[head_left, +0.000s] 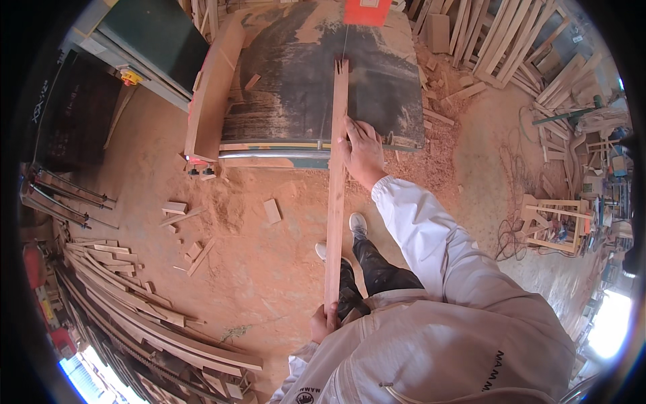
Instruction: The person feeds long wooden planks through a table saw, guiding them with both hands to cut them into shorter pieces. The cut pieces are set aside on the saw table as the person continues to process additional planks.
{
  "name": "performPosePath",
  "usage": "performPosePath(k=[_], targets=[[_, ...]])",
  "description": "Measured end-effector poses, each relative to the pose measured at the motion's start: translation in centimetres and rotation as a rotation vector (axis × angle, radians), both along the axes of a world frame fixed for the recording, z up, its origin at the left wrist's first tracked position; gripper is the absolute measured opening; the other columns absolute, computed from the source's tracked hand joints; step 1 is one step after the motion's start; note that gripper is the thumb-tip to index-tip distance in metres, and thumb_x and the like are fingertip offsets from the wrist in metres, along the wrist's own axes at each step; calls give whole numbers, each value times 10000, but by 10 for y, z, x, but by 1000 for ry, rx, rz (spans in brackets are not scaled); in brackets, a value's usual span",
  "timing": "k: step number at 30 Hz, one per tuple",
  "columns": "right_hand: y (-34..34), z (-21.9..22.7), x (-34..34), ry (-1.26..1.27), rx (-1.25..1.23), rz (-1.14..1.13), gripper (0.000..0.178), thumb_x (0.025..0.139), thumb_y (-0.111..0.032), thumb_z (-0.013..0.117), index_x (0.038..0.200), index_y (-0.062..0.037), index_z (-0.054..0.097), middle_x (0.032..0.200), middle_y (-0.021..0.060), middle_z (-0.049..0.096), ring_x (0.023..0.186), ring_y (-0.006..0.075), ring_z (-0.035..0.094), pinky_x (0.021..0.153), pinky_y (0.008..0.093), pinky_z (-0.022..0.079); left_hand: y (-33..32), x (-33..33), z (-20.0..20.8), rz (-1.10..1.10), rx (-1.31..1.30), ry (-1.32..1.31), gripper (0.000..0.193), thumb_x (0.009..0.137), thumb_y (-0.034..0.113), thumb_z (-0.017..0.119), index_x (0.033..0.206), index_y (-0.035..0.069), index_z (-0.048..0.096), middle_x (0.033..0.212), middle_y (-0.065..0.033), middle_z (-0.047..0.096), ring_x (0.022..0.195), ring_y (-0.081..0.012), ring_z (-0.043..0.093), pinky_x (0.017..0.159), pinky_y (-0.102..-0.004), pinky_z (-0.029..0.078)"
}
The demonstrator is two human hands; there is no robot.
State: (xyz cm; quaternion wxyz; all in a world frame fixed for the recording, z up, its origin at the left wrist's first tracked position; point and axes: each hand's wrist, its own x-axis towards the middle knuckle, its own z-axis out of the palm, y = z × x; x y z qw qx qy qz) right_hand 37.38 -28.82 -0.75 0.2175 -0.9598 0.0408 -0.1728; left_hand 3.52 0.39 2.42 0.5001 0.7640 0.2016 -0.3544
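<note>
A long, narrow wooden board (337,202) reaches from my waist out over the dark saw table (282,94). Its far end shows dark, fork-like notches. My left hand (325,324) is wrapped around the near end, close to my body. Just beyond the table's front edge, my right hand (364,151) grips the board from its right side, thumb and fingers against the wood. Past the notched end, a thin line, blade or slot I cannot tell, leads to an orange-red guard (367,12).
A wooden fence board (214,87) stands along the table's left side. Offcuts (272,211) and sawdust lie on the floor. Long planks (155,323) are stacked at lower left, more lumber (515,40) at upper right. A wooden stool-like frame (555,222) and cables stand right.
</note>
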Motion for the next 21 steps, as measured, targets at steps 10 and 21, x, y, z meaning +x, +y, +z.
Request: performPosePath(k=[10,21], targets=[[-10,-5,12,-24,0,-1,546,1024,-297,584,1490,-14,553,1456,74,644,1357,278,516,1145,473,392,-16,3,-11,42,-45,-23,600,1071,554,585,882,-8,674,572,-50,611,499,-157,585,479,-359,446],[-9,-5,9,-20,-42,11,543,1037,-298,577,1503,-22,538,1452,74,646,1359,282,508,1149,476,385,-10,-5,-25,72,-60,-53,575,1076,527,590,864,-3,656,581,-41,601,507,-145,563,480,-351,430]])
